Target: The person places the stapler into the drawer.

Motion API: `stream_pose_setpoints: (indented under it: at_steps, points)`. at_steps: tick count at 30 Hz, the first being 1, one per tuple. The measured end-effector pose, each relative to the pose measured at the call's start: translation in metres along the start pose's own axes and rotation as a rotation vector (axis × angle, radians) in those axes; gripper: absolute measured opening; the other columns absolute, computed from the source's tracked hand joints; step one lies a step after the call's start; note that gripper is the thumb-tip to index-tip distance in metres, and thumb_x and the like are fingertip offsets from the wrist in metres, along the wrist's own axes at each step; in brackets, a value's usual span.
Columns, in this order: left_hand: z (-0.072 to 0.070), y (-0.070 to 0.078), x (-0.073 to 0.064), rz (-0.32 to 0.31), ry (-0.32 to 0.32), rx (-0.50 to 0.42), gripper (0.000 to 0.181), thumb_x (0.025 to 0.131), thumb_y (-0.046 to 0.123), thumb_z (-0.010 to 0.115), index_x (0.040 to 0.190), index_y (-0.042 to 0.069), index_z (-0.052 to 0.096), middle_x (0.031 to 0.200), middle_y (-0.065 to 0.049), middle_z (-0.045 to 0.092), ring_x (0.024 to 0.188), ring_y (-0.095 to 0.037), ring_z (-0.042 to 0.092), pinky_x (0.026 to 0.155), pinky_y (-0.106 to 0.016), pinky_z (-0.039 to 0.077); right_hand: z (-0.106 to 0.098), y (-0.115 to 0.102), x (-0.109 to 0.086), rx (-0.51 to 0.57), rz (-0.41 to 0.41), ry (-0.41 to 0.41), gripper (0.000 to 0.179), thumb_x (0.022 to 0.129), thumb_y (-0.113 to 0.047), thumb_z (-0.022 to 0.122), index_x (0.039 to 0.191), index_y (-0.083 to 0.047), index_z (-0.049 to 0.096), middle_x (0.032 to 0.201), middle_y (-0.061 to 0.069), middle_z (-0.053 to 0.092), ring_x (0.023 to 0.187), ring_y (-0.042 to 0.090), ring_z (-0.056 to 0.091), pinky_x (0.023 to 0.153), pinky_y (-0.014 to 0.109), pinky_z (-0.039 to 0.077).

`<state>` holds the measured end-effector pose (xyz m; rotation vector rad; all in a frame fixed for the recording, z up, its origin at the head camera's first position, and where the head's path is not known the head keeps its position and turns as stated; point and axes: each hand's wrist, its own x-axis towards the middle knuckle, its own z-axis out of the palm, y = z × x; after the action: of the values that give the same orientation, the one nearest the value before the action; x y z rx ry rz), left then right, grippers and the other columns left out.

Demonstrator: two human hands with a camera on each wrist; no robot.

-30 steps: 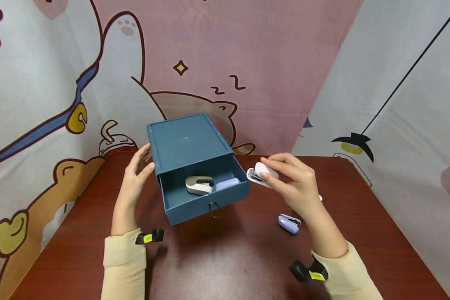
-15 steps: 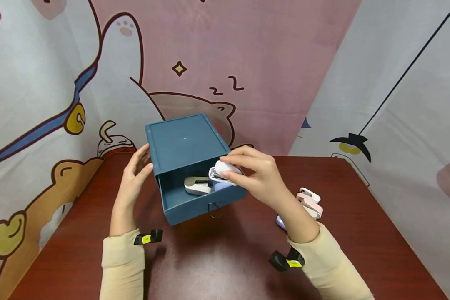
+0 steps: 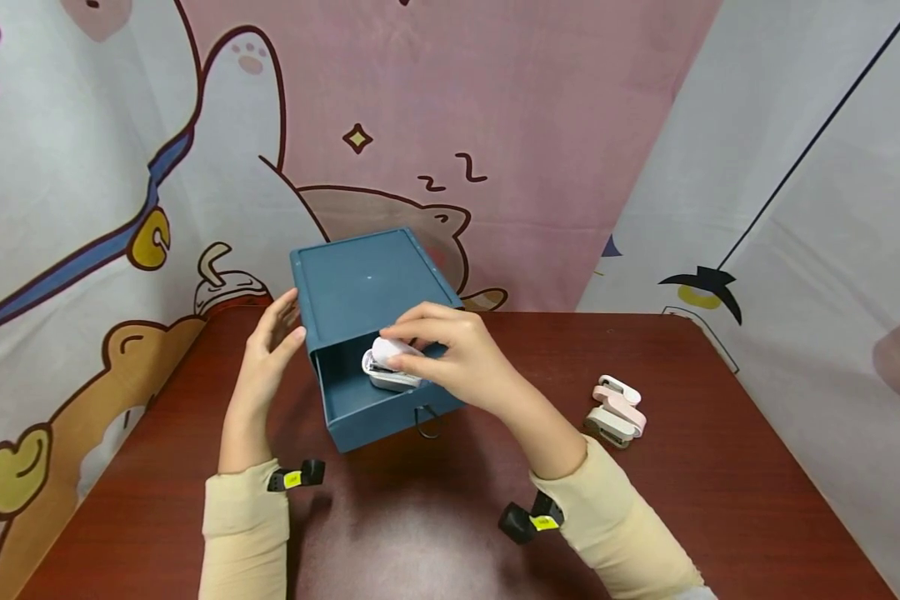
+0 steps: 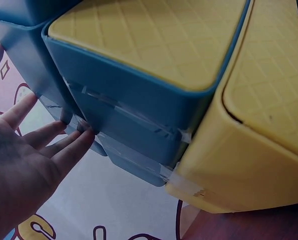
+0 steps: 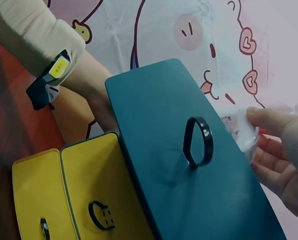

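Note:
My right hand (image 3: 461,354) pinches a small white stapler (image 3: 392,352) between thumb and fingers, over the inside of a pulled-out blue drawer (image 3: 375,431). Just below it, partly covered, lies a white-and-grey stapler (image 3: 392,382) on the drawer's floor. The drawer's right part is hidden behind the hand. My left hand (image 3: 266,350) is at the left side of the blue drawer box (image 3: 375,283); in the left wrist view its extended fingers (image 4: 71,150) touch the blue wall. The right wrist view shows the white stapler (image 5: 246,131) beyond the drawer front (image 5: 164,130).
Yellow drawer units (image 5: 106,175) stand below the blue one, with black pull loops. Several staplers lie on the table at right: white (image 3: 621,389), pink (image 3: 619,407) and cream (image 3: 609,428). A printed cloth (image 3: 532,167) hangs behind the red-brown table (image 3: 720,467).
My right hand has carried the white stapler leftward from beside the drawer to over its inside, covering the lavender stapler there. My left hand has stayed at the box's side.

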<state>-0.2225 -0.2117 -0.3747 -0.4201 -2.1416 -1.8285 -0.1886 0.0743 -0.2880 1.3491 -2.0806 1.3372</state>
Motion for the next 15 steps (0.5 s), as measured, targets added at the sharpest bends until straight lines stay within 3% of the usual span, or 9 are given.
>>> stream_pose_setpoints:
  at_steps: [6,15]
  points:
    - [0.001,0.001,0.000,-0.006,0.017,-0.001,0.056,0.096,0.015,0.053,0.149,0.014,0.036,0.147,-0.011,0.038,0.134,-0.028,0.034,0.107,-0.048,0.028,0.009,-0.002,0.006,0.010,0.123,-0.076,0.025,0.080,-0.008,0.078,0.104,-0.005,0.074,0.098,-0.003,0.065,0.082,0.005,0.058,0.072,0.024,0.051]
    - [0.002,0.000,0.000,-0.003,0.018,0.006,0.057,0.095,0.014,0.053,0.149,0.013,0.035,0.147,-0.009,0.038,0.134,-0.029,0.034,0.106,-0.050,0.028,0.019,-0.006,0.010,0.033,0.249,-0.151,0.026,0.079,-0.009,0.078,0.104,-0.005,0.074,0.097,-0.002,0.065,0.083,0.005,0.059,0.074,0.022,0.051]
